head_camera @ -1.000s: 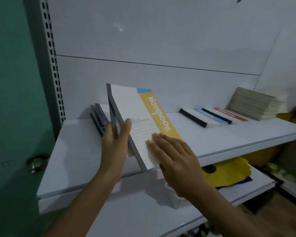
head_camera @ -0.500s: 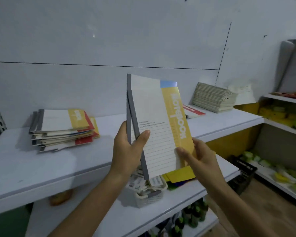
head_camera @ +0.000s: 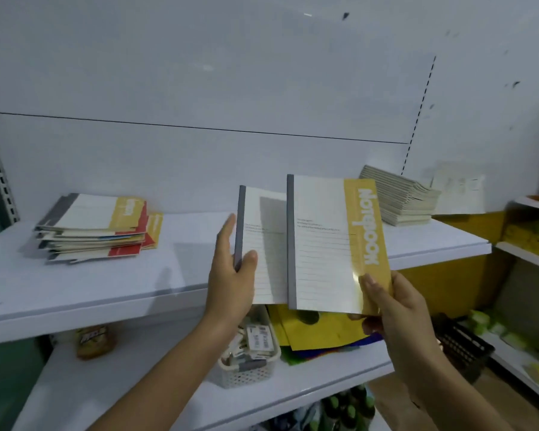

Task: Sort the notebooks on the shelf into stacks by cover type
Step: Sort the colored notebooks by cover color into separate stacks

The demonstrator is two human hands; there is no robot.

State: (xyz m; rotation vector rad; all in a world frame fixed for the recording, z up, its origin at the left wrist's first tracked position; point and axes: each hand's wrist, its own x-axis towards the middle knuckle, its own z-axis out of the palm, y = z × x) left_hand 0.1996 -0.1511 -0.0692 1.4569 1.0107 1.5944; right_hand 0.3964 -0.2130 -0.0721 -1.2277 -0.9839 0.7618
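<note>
Half a second ago held together as a pair in the left hand; now pulled apart, one for each hand. Gripping the back notebook at its grey spine with the left hand, thumb on the cover and fingers behind. Pinching the front notebook at its lower right corner with the right hand, thumb on the yellow band, fingers curled under.

Both held upright in the air, in front of the shelf and not resting on it. Front one overlapping the right part of the back one (so no way to see the band colour there). Touching or only overlapping: cannot tell.

Also turned away from the left end of the shelf, where the pair was lifted a second ago.

Probably a comparing step: covers side by side, to decide where each belongs. Sorting far from finished, judging by the pile on the left of the shelf, with yellow and red bands mixed and lying askew. At the far right, a slanted stack of pale covers. Next, likely, laying each notebook on a matching stack.
</note>
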